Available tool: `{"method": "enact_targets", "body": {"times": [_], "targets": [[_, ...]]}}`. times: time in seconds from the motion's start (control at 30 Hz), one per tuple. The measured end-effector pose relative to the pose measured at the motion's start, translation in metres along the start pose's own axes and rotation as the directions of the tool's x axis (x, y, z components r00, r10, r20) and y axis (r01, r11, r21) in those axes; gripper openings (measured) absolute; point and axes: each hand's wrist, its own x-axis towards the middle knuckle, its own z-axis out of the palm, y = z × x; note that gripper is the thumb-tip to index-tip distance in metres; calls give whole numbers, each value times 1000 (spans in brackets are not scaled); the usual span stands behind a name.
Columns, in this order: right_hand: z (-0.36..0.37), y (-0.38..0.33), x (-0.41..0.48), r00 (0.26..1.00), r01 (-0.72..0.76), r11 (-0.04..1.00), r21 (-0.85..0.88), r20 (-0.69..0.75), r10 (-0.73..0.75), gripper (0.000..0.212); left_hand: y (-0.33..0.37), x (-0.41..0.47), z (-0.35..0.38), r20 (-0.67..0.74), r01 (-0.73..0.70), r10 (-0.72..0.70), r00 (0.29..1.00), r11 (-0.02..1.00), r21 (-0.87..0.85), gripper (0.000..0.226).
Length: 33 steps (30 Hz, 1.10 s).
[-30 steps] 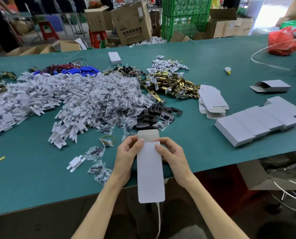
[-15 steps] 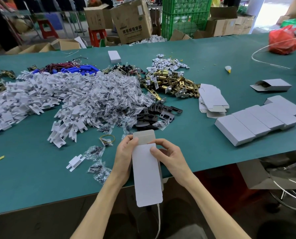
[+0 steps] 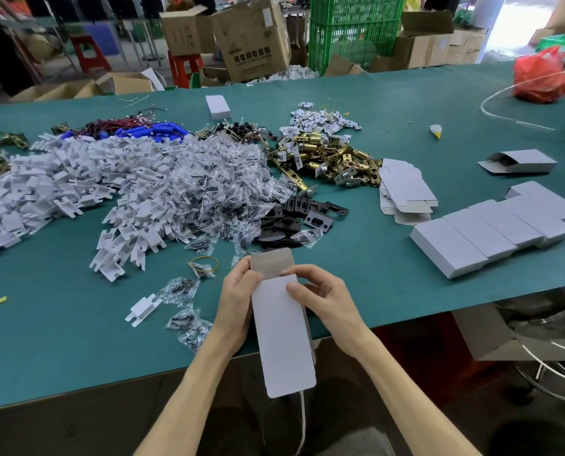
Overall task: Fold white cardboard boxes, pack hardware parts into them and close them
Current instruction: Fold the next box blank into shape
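A long white cardboard box (image 3: 282,337) hangs over the table's near edge, its far end flap (image 3: 271,262) standing up and showing its grey inside. My left hand (image 3: 235,311) grips the box along its left side. My right hand (image 3: 320,299) holds the right side, thumb pressed on the top face near the flap. On the green table (image 3: 60,340) lie piles of hardware: white plastic pieces (image 3: 77,185), small bagged screws (image 3: 215,189), brass latches (image 3: 327,156) and black plates (image 3: 294,218).
A row of closed white boxes (image 3: 491,232) lies at the right, behind it an open-ended box (image 3: 521,162) and a stack of flat box blanks (image 3: 406,192). A red bag (image 3: 540,77) sits far right. Cartons and a green crate stand beyond the table.
The box has tilted a little and taken on depth between my hands. Its end flap has bent up from flat, and my right thumb has slid onto the top face.
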Motion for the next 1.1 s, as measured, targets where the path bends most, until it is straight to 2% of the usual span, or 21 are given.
{"method": "enact_targets", "body": {"times": [0.07, 0.2, 0.27, 0.37, 0.47, 0.53, 0.67, 0.87, 1.1], "targets": [[-1, 1, 0, 1000, 21, 1000, 6, -5, -21, 22, -1, 0, 1, -14, -10, 10, 1000, 1000, 3, 29], [-2, 0, 2, 1000, 21, 988, 152, -18, -18, 48, -3, 1, 2, -40, -51, 52, 998, 998, 38, 15], [-3, 1, 2, 999, 16, 984, 176, -38, -9, 53, -3, 1, 2, -33, -77, 79, 996, 995, 71, 11], [-3, 3, 2, 996, 15, 995, 104, -90, -5, 35, -2, -1, 4, -17, -109, 112, 994, 986, 123, 14], [-3, 3, 2, 991, -15, 993, 117, -127, 30, 31, 0, -3, 4, 36, -128, 124, 992, 979, 161, 31], [-3, 2, 1, 991, -8, 993, 114, -128, 23, 28, 0, -3, 5, 61, -124, 114, 992, 970, 208, 35], [-4, 3, 2, 992, -2, 995, 99, -124, 14, 15, -2, -1, 8, -19, -80, 86, 996, 971, 226, 32], [-5, 5, 1, 995, 24, 995, 101, -95, -14, 15, -2, -2, 7, 7, -101, 102, 995, 962, 255, 23], [-7, 6, 3, 998, -2, 994, 109, -70, 10, 30, -4, -1, 5, 41, -105, 97, 994, 950, 293, 18]]}}
